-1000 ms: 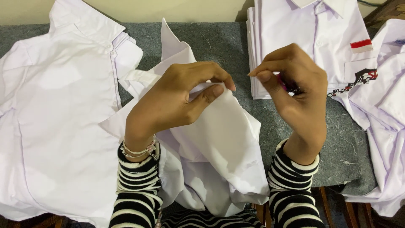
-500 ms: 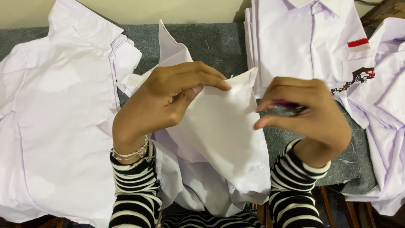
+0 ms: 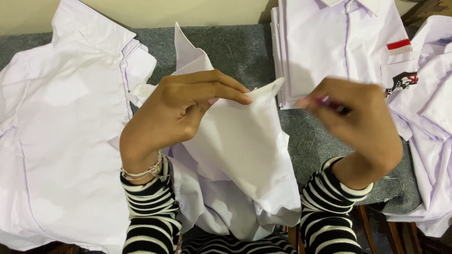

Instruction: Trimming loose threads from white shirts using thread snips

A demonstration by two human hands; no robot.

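My left hand (image 3: 181, 110) pinches a fold of a white shirt (image 3: 240, 155) that hangs from my fingers down toward my lap, over the grey felt table (image 3: 235, 47). My right hand (image 3: 358, 124), blurred by motion, is to the right of that fold, a little apart from it. Its fingers are closed on a small dark and pink tool (image 3: 332, 104); I cannot tell what kind. Both arms wear black-and-white striped sleeves, and thin bracelets circle the left wrist.
A white shirt (image 3: 56, 141) lies spread at the left. A stack of folded white shirts (image 3: 339, 47) with a red-and-white patch sits at the back right. Another white shirt (image 3: 433, 131) hangs off the right edge. Wooden furniture shows below the table at the lower right.
My right hand has dropped lower and swung right, away from the fold. My left hand has shifted its pinch along the shirt's edge and lifted the fold higher.
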